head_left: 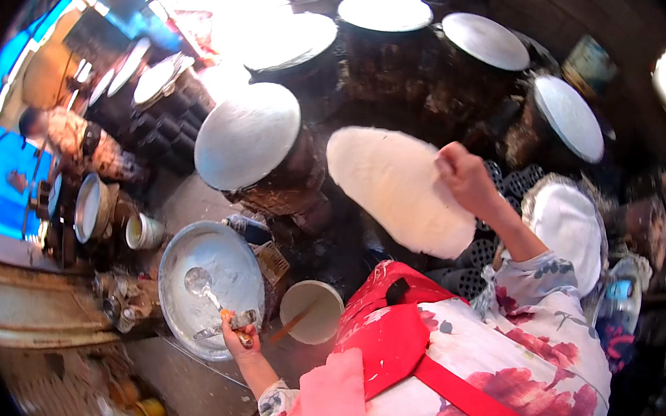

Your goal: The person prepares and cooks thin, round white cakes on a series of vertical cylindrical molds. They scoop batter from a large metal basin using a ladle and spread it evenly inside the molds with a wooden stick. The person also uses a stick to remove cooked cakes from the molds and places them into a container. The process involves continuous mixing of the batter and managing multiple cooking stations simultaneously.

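A thin, pale, oval sheet of flatbread (391, 185) hangs from my right hand (467, 182), whose fingers are closed on its right edge. At lower left, my left hand (240, 335) grips metal utensil handles (243, 321) over the rim of a wide aluminium basin (179, 277). A round ladle (199, 280) lies over the white liquid inside it; whether my fingers hold both utensils is hard to tell. Beside the basin is a white bucket (313, 324) with a wooden stick (294, 318) in it. A round white griddle (248, 136) sits on a dark stove just beyond.
More griddles (384, 9) on drum stoves ring the back and right. A cloth-lined pile of white rounds (563, 232) is at right, beside perforated black fuel blocks (484, 257). A person (78, 141) works at far left near a pan (92, 209) and a small bucket (143, 230).
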Tool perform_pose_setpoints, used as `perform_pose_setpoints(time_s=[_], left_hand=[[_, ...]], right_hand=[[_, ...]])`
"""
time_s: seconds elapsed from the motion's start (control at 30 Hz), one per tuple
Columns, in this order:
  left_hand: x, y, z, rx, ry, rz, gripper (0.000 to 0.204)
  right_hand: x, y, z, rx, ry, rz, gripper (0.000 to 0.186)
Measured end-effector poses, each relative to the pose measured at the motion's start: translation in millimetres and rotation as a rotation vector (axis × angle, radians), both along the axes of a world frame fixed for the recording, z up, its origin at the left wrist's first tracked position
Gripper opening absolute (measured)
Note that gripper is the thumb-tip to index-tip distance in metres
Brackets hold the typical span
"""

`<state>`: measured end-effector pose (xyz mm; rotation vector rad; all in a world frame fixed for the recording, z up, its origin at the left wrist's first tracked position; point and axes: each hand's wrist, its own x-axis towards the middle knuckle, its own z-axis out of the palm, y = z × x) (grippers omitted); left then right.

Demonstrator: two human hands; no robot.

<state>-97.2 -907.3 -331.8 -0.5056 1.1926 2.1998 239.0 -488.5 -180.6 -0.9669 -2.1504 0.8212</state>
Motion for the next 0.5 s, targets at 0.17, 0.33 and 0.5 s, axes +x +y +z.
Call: perform_pose_setpoints(time_s=[0.17,0.33,0.5], left_hand=[[-16.5,17.3,16.1,0.001,0.066,-0.022,0.009],[-42.8,43.8,5.3,0.091,0.049,-0.045,0.014],[-56.1,72.4,2.5,-0.030,0.137,-0.090,0.025]], right_hand=[[114.7,-12.8,53.7,0.293,0.133,-0.351,0.020],[278.9,-21.6,68.9,0.178,0.519,-0.848,0.026],[446.1,-54.0,-13.5,-0.010,0.787,-1.163,0.030]])
